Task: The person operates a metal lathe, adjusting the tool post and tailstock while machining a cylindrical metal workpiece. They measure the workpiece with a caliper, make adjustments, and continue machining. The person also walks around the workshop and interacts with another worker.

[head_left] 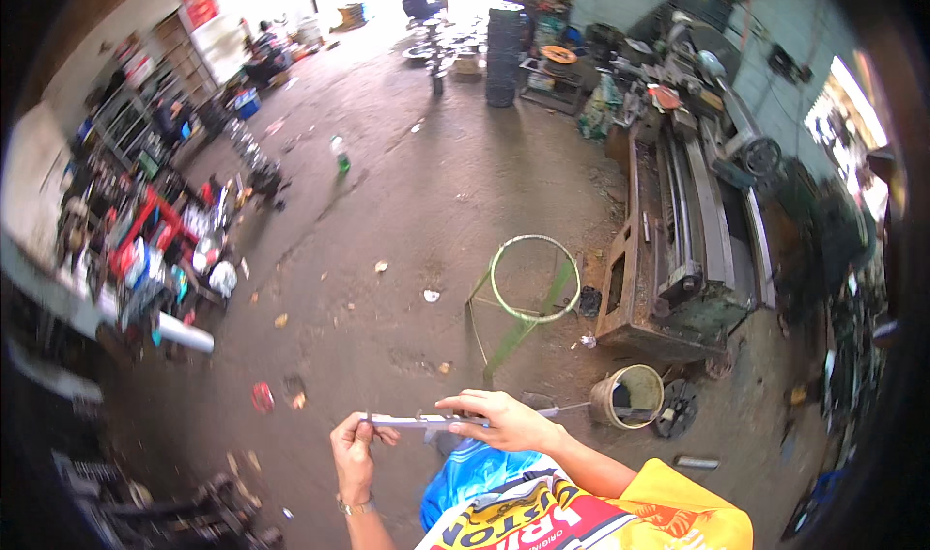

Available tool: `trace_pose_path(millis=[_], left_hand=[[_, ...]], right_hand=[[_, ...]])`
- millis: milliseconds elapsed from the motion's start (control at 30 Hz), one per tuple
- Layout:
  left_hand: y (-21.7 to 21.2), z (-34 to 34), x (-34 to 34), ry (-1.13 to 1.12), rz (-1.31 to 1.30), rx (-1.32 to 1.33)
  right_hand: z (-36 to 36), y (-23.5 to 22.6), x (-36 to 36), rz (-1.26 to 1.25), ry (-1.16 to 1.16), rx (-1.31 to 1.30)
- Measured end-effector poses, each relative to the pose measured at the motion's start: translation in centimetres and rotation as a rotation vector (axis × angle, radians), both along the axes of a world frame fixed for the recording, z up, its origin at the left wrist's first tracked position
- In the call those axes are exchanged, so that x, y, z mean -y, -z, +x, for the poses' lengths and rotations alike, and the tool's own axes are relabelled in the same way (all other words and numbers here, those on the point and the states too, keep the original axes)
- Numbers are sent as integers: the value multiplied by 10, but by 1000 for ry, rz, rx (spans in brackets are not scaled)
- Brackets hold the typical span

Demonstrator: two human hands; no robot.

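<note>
A long metal caliper is held level in front of my body, with small jaws standing up near its left end. My left hand pinches that end between thumb and fingers. My right hand is closed round the sliding part and beam, its fingers hiding much of it. A thin part of the tool seems to stick out to the right beyond this hand.
A green metal ring stand stands on the floor ahead. To the right are a bucket, a dark round disc and a large lathe. Cluttered parts line the left wall. A person sits far back.
</note>
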State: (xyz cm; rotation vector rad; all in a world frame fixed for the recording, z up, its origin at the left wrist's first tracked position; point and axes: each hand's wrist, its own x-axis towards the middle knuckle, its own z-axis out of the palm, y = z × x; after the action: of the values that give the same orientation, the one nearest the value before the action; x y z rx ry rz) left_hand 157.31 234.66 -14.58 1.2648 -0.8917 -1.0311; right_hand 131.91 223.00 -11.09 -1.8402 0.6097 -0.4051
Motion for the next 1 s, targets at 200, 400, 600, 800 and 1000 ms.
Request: trace_pose_path(millis=[200, 400, 600, 800, 1000], left_hand=[[12, 62, 186, 58, -46, 129], [10, 117, 373, -61, -47, 135], [-8, 181, 536, -159, -186, -8], [12, 242, 698, -126, -227, -91], [33, 253, 911, 154, -138, -2]], right_hand=[[65, 50, 143, 44, 192, 110], [130, 47, 340, -64, 166, 99], [164, -3, 527, -304, 126, 21], [158, 2, 667, -210, 407, 67], [203, 37, 793, -267, 590, 19]])
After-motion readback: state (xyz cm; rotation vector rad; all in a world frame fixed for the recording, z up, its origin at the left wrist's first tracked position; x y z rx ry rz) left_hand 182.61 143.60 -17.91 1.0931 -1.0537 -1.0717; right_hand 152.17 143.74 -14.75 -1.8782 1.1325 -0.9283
